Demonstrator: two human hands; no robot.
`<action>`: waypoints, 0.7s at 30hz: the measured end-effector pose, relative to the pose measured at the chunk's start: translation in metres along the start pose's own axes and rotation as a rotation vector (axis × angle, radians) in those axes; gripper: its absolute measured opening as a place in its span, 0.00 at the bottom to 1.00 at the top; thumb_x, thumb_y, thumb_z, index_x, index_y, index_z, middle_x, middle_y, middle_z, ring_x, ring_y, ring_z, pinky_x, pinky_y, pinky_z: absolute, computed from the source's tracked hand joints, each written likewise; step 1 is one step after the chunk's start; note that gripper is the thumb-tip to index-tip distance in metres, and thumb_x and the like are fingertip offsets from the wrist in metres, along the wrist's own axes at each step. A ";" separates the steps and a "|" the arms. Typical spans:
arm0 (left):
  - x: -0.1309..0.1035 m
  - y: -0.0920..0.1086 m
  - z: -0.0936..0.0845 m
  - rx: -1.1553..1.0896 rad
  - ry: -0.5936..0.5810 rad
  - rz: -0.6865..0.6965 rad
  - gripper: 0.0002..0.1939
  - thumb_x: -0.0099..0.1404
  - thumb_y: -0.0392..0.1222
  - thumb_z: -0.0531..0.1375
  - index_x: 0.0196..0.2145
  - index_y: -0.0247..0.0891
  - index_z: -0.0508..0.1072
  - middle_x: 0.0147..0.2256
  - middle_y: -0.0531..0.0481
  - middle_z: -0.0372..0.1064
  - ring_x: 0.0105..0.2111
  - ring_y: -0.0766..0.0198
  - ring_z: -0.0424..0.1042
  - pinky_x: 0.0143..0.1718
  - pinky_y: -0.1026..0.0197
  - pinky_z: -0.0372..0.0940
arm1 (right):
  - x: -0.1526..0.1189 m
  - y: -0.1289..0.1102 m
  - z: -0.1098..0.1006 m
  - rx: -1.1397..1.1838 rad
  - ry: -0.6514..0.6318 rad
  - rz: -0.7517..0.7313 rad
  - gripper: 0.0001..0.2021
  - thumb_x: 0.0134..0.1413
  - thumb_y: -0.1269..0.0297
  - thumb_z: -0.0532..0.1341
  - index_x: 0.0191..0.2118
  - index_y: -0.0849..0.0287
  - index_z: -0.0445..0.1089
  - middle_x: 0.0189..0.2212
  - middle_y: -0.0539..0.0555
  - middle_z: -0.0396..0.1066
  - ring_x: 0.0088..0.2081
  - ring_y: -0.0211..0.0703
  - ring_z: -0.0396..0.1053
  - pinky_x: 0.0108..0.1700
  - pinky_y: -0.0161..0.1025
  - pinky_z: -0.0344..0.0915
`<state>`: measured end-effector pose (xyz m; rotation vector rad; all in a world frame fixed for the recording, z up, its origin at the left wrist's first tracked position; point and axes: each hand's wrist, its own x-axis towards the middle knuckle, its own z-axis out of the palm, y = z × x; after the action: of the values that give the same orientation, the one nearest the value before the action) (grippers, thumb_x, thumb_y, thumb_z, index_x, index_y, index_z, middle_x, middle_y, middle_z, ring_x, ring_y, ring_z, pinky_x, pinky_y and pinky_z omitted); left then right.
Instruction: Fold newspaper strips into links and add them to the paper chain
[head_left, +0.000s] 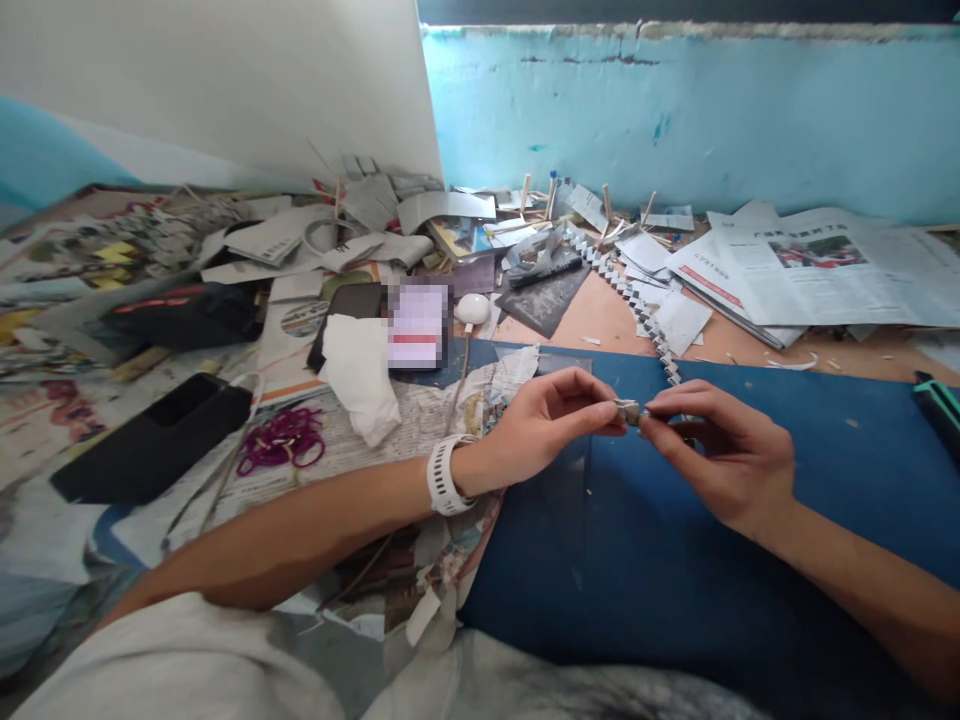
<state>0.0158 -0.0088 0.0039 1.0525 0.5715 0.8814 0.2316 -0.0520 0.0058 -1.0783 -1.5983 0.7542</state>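
Left fingers (pixel 606 412) pinched shut on small folded paper piece (pixel 627 408); right fingers (pixel 651 408) nearly closed at its other end, grip unclear. Piece held above blue mat (pixel 637 560). Zigzag paper chain (pixel 637 305) runs from behind right hand (pixel 731 455) toward clutter.

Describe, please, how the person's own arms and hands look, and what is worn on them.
Both hands are without gloves. Next to the left hand, the wrist wears a white band with a row of dark slots, like a watch strap. The right hand and its wrist show nothing worn. No sleeve covers the visible forearms.
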 end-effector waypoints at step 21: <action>0.006 0.022 -0.012 0.700 -0.201 0.025 0.11 0.69 0.45 0.65 0.45 0.37 0.80 0.37 0.46 0.81 0.35 0.63 0.78 0.37 0.64 0.71 | 0.017 0.007 -0.023 -0.280 -0.458 -0.148 0.12 0.67 0.63 0.64 0.54 0.53 0.71 0.44 0.54 0.78 0.36 0.40 0.76 0.36 0.36 0.73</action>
<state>0.0025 0.0063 0.0191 1.7607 0.7166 0.5877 0.2544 -0.0346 0.0126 -1.0133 -2.2008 0.7250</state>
